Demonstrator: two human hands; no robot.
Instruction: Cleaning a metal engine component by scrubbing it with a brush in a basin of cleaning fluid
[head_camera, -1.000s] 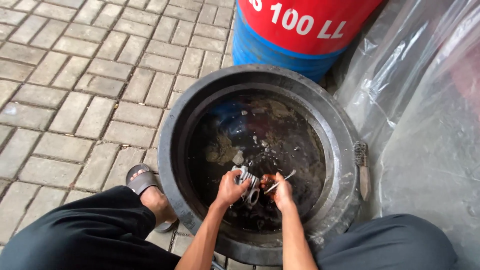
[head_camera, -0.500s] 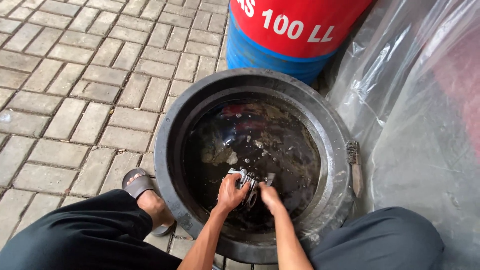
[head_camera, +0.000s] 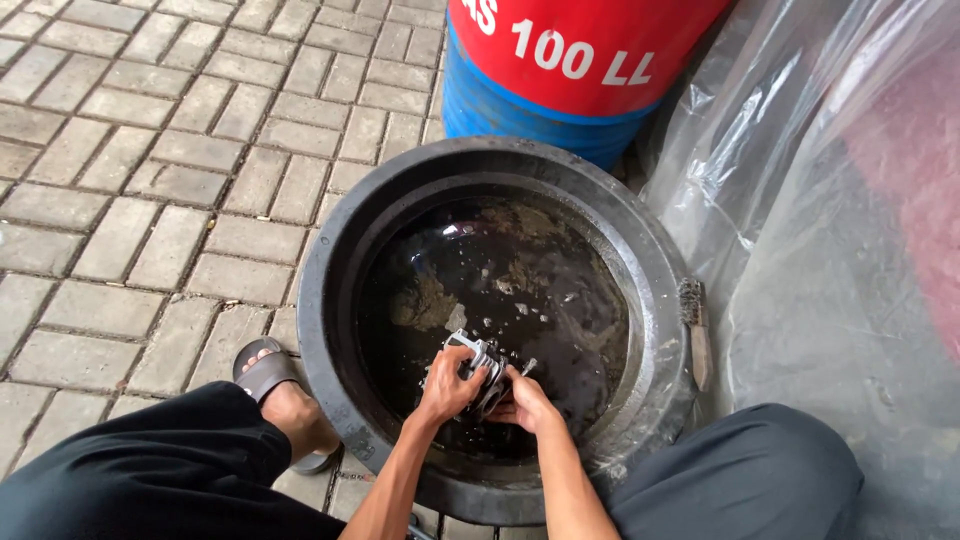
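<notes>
I see both hands down in the black tub (head_camera: 330, 300), at about 6 o'clock inside its rim. My left hand (head_camera: 447, 385) is clamped on the small grey metal part (head_camera: 478, 358), fingers wrapped over its near side; my right hand (head_camera: 527, 404) closes on the same part from below at 4 o'clock, with a thin tool tip just showing above it. The part sits at the surface of the dark, oily liquid (head_camera: 500, 280). I judge the washing to be midway: the part looks wet yet grimy, and sludge floats around. A wire brush (head_camera: 692, 325) lies on the rim at 3 o'clock, untouched.
</notes>
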